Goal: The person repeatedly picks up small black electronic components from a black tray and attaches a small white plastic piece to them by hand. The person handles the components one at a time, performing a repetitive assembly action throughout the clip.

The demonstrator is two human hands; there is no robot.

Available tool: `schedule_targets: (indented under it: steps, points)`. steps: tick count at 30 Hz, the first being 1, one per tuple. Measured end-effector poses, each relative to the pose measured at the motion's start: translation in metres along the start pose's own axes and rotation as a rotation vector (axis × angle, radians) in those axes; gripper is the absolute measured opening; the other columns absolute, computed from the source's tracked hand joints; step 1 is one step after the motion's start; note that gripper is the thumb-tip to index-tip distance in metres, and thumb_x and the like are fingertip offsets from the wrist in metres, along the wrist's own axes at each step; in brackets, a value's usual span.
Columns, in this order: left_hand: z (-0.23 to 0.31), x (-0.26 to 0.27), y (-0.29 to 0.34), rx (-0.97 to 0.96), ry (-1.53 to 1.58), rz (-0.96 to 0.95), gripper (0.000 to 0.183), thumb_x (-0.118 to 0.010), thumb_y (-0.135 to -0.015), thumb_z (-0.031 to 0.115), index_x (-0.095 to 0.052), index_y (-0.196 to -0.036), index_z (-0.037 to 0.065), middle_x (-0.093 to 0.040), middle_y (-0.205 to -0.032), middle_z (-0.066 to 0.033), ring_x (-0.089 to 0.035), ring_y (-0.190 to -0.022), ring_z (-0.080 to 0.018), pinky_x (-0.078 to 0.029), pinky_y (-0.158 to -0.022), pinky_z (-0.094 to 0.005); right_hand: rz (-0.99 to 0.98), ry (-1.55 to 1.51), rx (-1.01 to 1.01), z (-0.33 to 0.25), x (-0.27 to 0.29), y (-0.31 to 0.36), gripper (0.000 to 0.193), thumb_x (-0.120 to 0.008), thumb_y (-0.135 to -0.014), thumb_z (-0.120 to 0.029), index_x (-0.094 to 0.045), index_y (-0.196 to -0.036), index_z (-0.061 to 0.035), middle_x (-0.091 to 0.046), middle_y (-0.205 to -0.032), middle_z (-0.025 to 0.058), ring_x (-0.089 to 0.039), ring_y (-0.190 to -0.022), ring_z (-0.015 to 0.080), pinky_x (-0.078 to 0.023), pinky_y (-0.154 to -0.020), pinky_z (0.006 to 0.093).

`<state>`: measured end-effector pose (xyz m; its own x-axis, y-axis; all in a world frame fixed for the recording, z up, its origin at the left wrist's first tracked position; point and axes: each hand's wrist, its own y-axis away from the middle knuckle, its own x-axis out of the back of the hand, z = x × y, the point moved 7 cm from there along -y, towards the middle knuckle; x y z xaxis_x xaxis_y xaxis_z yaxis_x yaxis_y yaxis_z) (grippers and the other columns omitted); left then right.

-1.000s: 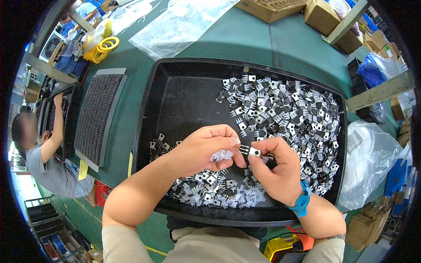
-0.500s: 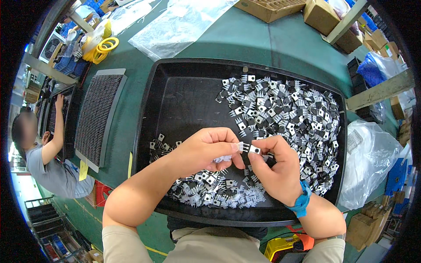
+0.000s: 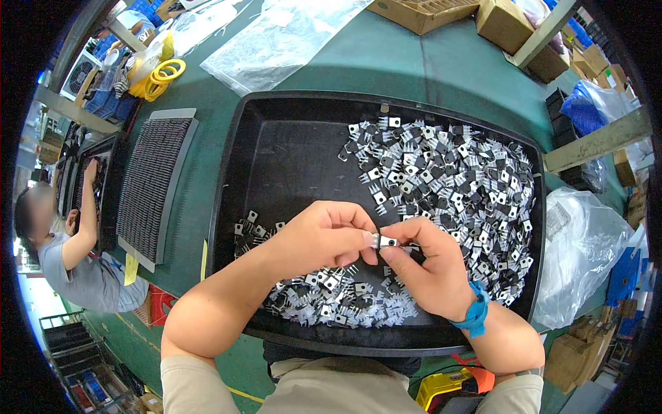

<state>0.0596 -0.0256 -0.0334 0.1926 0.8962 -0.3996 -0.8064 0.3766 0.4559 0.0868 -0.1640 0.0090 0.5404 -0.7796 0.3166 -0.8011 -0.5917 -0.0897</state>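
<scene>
Over a black tray [image 3: 283,101], both hands meet at one small part. My right hand [image 3: 434,269], with a blue band [image 3: 476,314] at the wrist, pinches a transistor [image 3: 390,242] with a black body and a silver tab with a hole. My left hand [image 3: 324,238] is closed on a small whitish translucent plastic piece [image 3: 376,240], which meets the transistor's leg end. How far the legs sit inside it is hidden by the fingers. Many loose transistors [image 3: 441,179] fill the tray's right side. White plastic pieces [image 3: 386,310] lie mixed with transistors at the near edge.
Left of the tray lies a grey panel with dense rows of dark parts [image 3: 155,183]. Clear plastic bags [image 3: 276,48] lie behind the tray and at its right [image 3: 579,255]. Another person [image 3: 83,255] works at the far left. Cardboard boxes [image 3: 507,27] stand at the back right.
The transistor has moved left against the white plastic piece; its legs, bare between my hands before, are now mostly covered. My right hand has shifted slightly left.
</scene>
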Motion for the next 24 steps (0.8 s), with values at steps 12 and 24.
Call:
schedule_targets:
  steps: [12, 24]
  points:
    - [-0.005, 0.008, -0.003, 0.009, 0.003, 0.040, 0.013, -0.058, -0.088, 0.012, -0.059, -0.097, 0.002, -0.064, -0.079, -0.0064, -0.051, -0.059, -0.0059, -0.036, -0.049, -0.0180, -0.080, -0.476, -0.484, 0.033, -0.010, 0.004, 0.006, -0.061, -0.087, -0.003, -0.056, -0.090, -0.0004, -0.063, -0.082, 0.0037, -0.061, -0.074, 0.0104, -0.048, -0.061, 0.0267]
    - [0.005, 0.008, -0.005, -0.082, 0.128, 0.085, 0.016, -0.056, -0.092, 0.007, -0.055, -0.108, 0.005, -0.066, -0.094, -0.0149, -0.049, -0.061, -0.0072, -0.036, -0.051, -0.0192, -0.673, 0.487, 0.093, 0.029, -0.058, 0.030, 0.014, -0.061, -0.085, -0.015, -0.057, -0.091, -0.0033, -0.055, -0.086, 0.0150, -0.062, -0.073, 0.0360, -0.052, -0.065, 0.0451]
